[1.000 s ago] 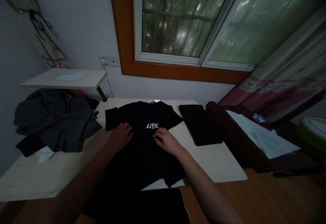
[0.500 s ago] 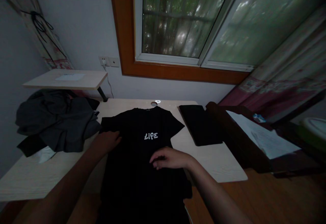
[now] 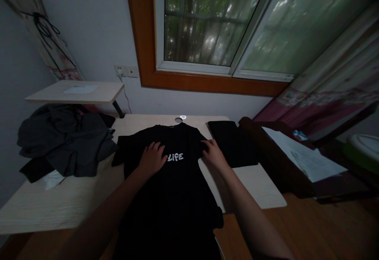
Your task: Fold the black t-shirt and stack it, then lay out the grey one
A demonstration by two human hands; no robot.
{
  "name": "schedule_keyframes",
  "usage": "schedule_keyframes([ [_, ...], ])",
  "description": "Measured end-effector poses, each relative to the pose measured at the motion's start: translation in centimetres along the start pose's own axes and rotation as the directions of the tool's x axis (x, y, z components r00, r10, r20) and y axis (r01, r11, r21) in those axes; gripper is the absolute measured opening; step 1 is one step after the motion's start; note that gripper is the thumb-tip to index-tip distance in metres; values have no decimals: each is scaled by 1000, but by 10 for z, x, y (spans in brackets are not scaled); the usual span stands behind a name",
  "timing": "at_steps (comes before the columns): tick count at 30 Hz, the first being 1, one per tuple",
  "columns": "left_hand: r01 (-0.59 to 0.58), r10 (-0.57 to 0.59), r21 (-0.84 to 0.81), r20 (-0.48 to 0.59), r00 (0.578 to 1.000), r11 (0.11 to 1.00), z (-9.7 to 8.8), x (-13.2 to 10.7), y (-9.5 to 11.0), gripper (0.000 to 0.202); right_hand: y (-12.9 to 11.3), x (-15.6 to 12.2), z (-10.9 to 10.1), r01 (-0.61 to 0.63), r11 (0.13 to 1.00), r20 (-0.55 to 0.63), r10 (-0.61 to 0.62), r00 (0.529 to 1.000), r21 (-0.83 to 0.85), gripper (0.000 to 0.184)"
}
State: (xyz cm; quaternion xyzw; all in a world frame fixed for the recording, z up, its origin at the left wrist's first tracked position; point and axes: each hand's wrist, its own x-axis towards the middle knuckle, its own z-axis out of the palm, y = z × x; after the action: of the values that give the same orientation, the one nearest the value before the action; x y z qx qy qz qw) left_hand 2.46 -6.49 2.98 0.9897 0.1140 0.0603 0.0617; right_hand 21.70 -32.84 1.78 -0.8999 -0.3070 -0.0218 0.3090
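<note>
A black T-shirt (image 3: 166,197) lies spread front side up, its collar toward the wall and its lower part reaching past the table's near edge. White lettering (image 3: 177,157) marks its chest. My left hand (image 3: 152,158) rests flat on the chest, fingers spread, covering the left end of the lettering. At the right sleeve, my right hand (image 3: 213,153) has its fingers bent onto the cloth by the sleeve's edge, which it partly hides. The thumb and fingertips there are dark and hard to make out.
On the pale table (image 3: 74,204), a heap of dark grey clothes (image 3: 68,141) lies at the left under a small raised shelf (image 3: 74,91). A folded black garment (image 3: 233,143) lies right of the shirt. Beyond it stands a dark brown piece of furniture (image 3: 275,161) with white paper (image 3: 302,155).
My left hand has moved from the left sleeve to the chest. My right hand has gone up and right from the shirt's middle to the right sleeve. The left sleeve now lies farther out.
</note>
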Motion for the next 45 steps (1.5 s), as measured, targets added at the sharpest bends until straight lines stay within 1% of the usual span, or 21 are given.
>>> schedule_keyframes([
  [2, 41, -42, -12, -47, 998, 999, 8, 5, 6, 49, -3, -1, 5, 95, 994, 55, -97, 994, 52, 53],
  [5, 50, -51, -13, -121, 991, 999, 15, 8, 9, 46, -15, -3, 8, 172, 976, 166, -193, 967, 131, 51],
  [8, 25, -27, -14, -163, 986, 1000, 19, 9, 2, 45, -25, -3, 5, 182, 979, 240, -200, 950, 95, 41],
  [11, 15, -16, -11, -177, 984, 1000, 22, 7, -13, 45, -27, -3, -2, 183, 983, 265, -176, 948, 1, 28],
  [13, 13, -12, 1, -184, 983, 1000, 24, 5, -24, 45, -21, -3, -11, 186, 981, 261, -167, 951, -49, 22],
  [15, 22, -19, 16, -199, 980, 1000, 25, 3, -35, 45, -12, -3, -25, 182, 980, 238, -158, 958, -84, 19],
  [17, 44, -37, 25, -214, 976, 999, 24, 0, -45, 44, -1, -5, -43, 152, 979, 186, -125, 975, -138, 19],
  [19, 67, -60, 24, -219, 974, 997, 22, -1, -54, 44, 11, -10, -63, 100, 967, 121, -73, 990, -235, 22],
  [21, 83, -77, 19, -218, 973, 996, 19, -1, -61, 43, 20, -15, -81, 59, 939, 87, -31, 996, -340, 26],
  [23, 91, -86, 13, -221, 972, 996, 17, 0, -67, 43, 25, -21, -93, 35, 901, 90, 5, 996, -432, 26],
  [26, 87, -84, 5, -223, 971, 996, 15, 2, -75, 44, 25, -29, -100, 37, 842, 145, 49, 988, -538, 24],
  [28, 77, -74, 5, -213, 974, 997, 16, 4, -80, 46, 22, -32, -99, 45, 817, 190, 79, 979, -574, 27],
  [30, 67, -64, 10, -197, 978, 998, 17, 5, -86, 48, 18, -32, -96, 43, 811, 199, 92, 976, -584, 31],
  [33, 56, -50, 27, -183, 982, 998, 15, 7, -96, 51, 8, -27, -92, 26, 812, 135, 65, 989, -584, 31],
  [35, 58, -49, 41, -182, 982, 997, 13, 7, -102, 52, -2, -19, -87, 18, 825, 85, 37, 996, -565, 29],
  [38, 68, -56, 56, -190, 980, 996, 9, 9, -107, 55, -27, -2, -74, 3, 858, 5, 0, 1000, -513, 28],
  [40, 86, -72, 64, -205, 976, 994, 7, 10, -107, 59, -48, 11, -61, 16, 879, -33, -36, 999, -477, 29],
  [42, 110, -94, 70, -204, 975, 991, 6, 12, -107, 63, -69, 22, -44, 84, 906, 35, -76, 996, -414, 31],
  [45, 144, -131, 68, -164, 978, 987, 7, 17, -108, 64, -91, 32, -10, 137, 939, 175, -84, 981, -315, 34],
])
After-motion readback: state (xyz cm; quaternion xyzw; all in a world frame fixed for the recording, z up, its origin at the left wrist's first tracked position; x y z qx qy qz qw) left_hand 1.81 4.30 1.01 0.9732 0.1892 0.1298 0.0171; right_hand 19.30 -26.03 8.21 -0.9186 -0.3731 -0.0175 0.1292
